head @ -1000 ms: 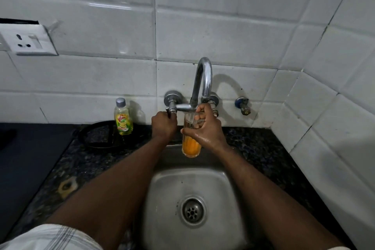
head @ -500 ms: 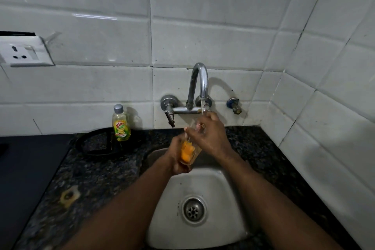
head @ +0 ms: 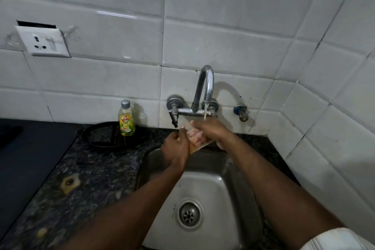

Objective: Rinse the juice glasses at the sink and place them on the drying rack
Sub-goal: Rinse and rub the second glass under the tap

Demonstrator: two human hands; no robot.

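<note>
One tilted, seemingly orange-tinged glass (head: 195, 138)

Home kitchen: steel sink (head: 205, 193), wall tap (head: 204, 89), tiled wall (head: 223, 36), dish-soap bottle (head: 126, 119).

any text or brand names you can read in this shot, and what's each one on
"Vim": red logo on the yellow-green label of the dish soap bottle standing on the counter left of the tap.
Smaller print lower on that label: too small and blurred to read.
Wall socket, tiles, sink and the glass in the hands: no text visible.
</note>
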